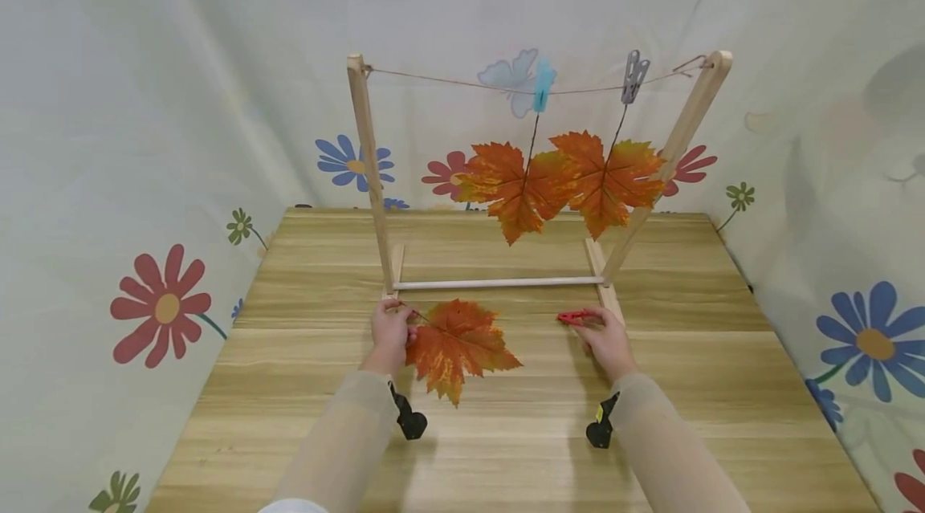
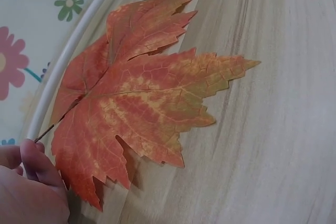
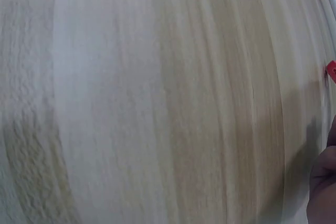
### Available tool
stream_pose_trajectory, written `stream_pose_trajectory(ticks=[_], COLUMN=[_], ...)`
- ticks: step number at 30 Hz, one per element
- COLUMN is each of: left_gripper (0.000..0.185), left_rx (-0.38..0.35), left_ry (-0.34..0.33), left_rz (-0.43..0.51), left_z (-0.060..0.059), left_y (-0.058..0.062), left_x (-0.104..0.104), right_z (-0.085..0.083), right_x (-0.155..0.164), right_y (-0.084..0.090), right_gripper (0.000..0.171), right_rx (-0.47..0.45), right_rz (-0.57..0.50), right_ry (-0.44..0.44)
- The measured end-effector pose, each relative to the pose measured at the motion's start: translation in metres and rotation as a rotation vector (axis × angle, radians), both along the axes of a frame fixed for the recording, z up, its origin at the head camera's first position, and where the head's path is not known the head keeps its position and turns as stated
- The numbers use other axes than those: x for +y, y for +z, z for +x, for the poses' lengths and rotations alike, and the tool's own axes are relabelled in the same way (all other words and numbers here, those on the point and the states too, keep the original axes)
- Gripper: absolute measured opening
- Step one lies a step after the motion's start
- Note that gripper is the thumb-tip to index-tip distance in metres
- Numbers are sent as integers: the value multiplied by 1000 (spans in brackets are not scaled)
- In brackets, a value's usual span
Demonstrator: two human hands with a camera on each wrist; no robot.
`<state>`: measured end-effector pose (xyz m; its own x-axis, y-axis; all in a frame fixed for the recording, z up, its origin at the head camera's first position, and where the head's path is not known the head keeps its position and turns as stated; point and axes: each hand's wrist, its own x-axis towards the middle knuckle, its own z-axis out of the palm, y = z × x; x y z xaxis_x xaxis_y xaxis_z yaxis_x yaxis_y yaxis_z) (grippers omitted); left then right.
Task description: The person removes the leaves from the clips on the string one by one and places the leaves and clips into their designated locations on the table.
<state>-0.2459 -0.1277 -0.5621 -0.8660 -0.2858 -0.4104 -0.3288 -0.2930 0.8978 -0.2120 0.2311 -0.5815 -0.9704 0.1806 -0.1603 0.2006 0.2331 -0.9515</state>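
Over a wood-grained counter [image 1: 499, 449], before pale flower-printed walls [image 1: 209, 39], an orange leaf [image 1: 462, 343] is held by its stem at six o'clock in the fingers [image 2: 41, 165] of the left hand [image 1: 390, 334]. At four o'clock a red clothespin [image 1: 571, 318] is grasped by the right hand [image 1: 609, 341]; at two, similar leaves [image 1: 516, 192] are hung from a string [image 1: 448, 83].

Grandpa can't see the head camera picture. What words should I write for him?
The left hand holds an orange leaf by its stem; the right hand holds a red clip. Behind, two more leaves hang clipped to a string on a wooden frame.
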Motion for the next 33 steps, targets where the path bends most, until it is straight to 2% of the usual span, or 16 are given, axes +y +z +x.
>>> stream_pose_trajectory(ticks=[3, 12, 19, 23, 33], left_gripper=[36, 33, 36, 36, 31], left_rx=[-1, -17, -44, -50, -85], left_ry=[6, 42, 37, 15, -14], left_rz=[-6, -1, 19, 11, -17], left_z=[-1, -5, -3, 0, 12], left_y=[3, 6, 5, 5, 11], left_x=[0, -2, -3, -5, -8], right_z=[0, -1, -1, -1, 0], right_x=[3, 9, 15, 17, 17], right_y=[-3, -5, -4, -3, -2], right_gripper=[46, 42, 42, 42, 46], right_rx=[-4, -48, -58, -58, -79], right_rz=[38, 291, 475, 511, 518], right_ry=[11, 32, 69, 100, 140])
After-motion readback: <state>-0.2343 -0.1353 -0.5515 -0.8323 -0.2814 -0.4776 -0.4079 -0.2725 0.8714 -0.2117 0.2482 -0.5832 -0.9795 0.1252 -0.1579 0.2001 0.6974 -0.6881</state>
